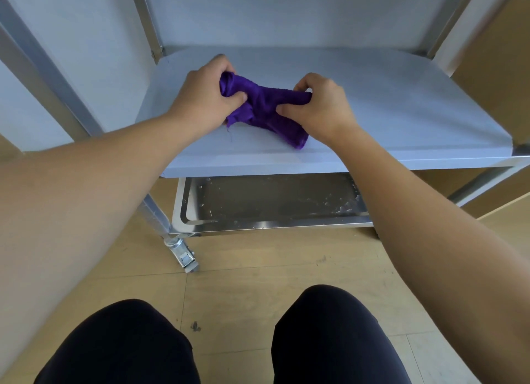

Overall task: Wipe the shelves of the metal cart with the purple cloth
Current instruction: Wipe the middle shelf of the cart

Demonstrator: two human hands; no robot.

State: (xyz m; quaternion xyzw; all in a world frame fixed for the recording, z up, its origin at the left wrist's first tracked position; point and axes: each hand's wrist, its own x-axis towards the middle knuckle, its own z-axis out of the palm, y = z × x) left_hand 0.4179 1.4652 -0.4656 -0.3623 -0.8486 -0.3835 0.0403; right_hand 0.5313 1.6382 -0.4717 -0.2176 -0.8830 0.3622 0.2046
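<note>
The purple cloth (265, 108) is bunched up between both hands just above the middle shelf (387, 108) of the metal cart, which is covered in a pale film. My left hand (205, 95) grips the cloth's left end. My right hand (319, 108) pinches its right side, and a loose corner hangs down to the shelf near the front edge. The bottom shelf (272, 203) below is bare shiny steel with water drops and smears on it.
Cart posts rise at the back left (146, 19) and back right (438, 34). A locking caster (183, 254) sits at the cart's front left on the wooden floor (258, 269). My knees in dark trousers (329, 335) are close in front of the cart.
</note>
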